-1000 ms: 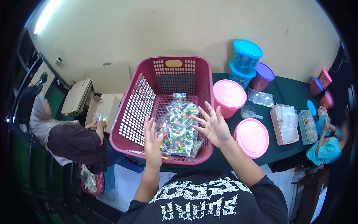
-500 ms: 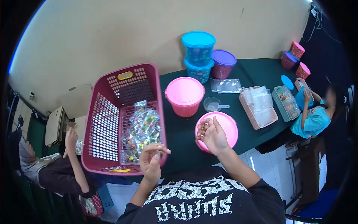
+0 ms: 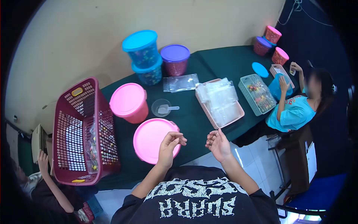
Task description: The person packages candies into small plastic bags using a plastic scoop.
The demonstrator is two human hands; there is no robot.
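My left hand (image 3: 170,149) is raised over the edge of a pink round lid (image 3: 153,139), on a tub at the table's front. Its fingers are loosely bent, the thumb stays a little apart, and no object shows in it. To its right, my right hand (image 3: 219,146) hangs in the air, palm turned inward and fingers half curled, holding nothing visible. Just beyond it stands a pink basket (image 3: 239,116) with clear plastic bags (image 3: 220,102) piled in it. Behind the lid, a clear bowl (image 3: 161,102) has a white scoop (image 3: 167,108) in it.
A maroon laundry basket (image 3: 76,121) with filled packets stands left. Another pink tub (image 3: 130,102), stacked blue tubs (image 3: 143,56), a purple-lidded tub (image 3: 175,59) and flat bags (image 3: 181,83) are on the green table. One person (image 3: 294,112) works right, another (image 3: 48,186) sits left.
My view has swung right, so the table things sit farther left. My hands have come closer together; the right one is no longer over the front pink lid, while the left now overlaps its edge.
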